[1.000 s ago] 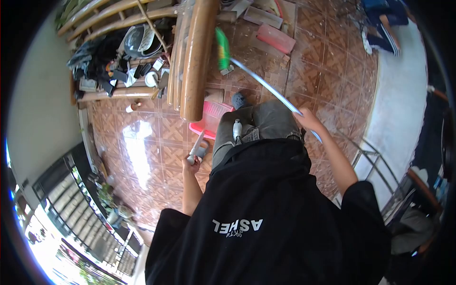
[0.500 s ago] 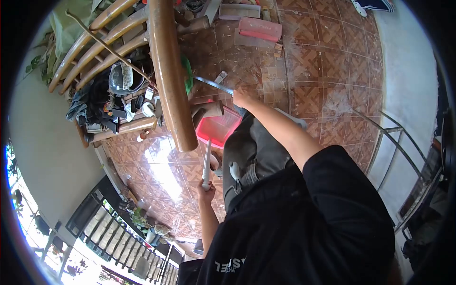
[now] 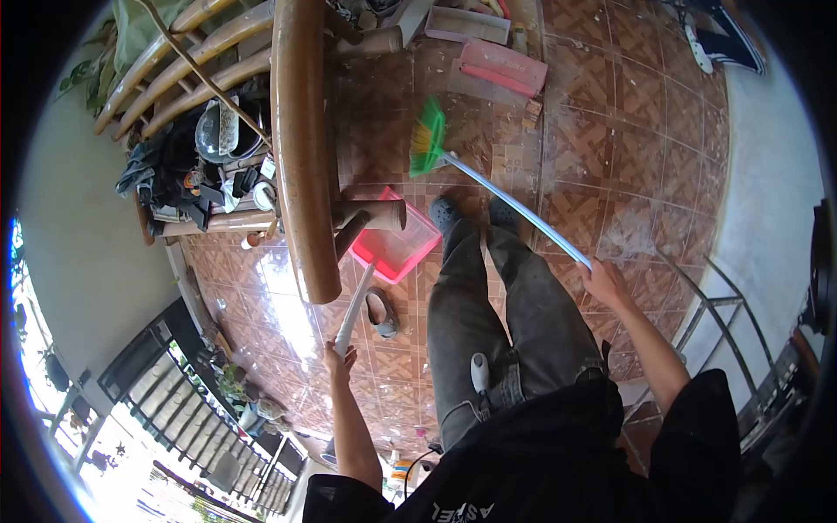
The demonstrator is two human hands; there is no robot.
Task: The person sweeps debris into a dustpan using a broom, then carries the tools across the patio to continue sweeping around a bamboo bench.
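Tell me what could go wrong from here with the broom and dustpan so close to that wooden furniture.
The pink dustpan sits against the wooden furniture legs, so it may catch there when the left hand pulls its long handle. The broom, held one-handed far up the pole by the right hand, may scatter dust rather than gather it. A loose sandal lies near the feet: possible trip.

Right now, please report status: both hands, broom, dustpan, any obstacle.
Right hand grips broom handle, bristles on tiles. Left hand holds pink dustpan by its long handle. Wooden bench and a lone shoe close beside dustpan.
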